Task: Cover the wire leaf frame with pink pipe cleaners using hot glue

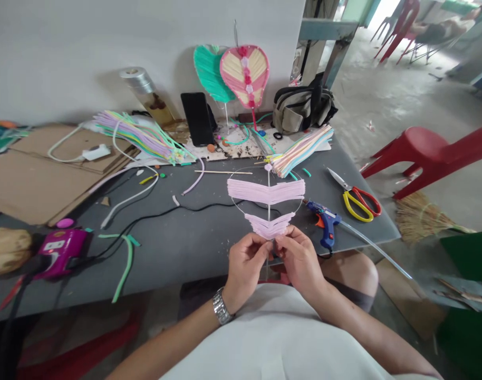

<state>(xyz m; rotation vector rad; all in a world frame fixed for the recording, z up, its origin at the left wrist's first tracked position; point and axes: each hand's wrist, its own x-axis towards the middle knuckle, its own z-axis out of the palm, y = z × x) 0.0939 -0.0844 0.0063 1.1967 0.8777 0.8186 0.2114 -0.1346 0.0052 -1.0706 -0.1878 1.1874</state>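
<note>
Fingers (pixel 260 248) of the left hand (pixel 244 266) and right hand (pixel 300 258) clamped on the lower tip of a wire-framed pink strip ornament (pixel 267 191), at the near edge of the grey counter (pixel 185 264) (strips in two chevron bands). To the right, a blue glue gun (pixel 326 221), then yellow-and-red scissors (pixel 346 200).

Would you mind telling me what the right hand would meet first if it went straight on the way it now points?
The right hand would likely meet the lower band of pale pink strips first, which it seems to touch; depth is unclear.
</note>
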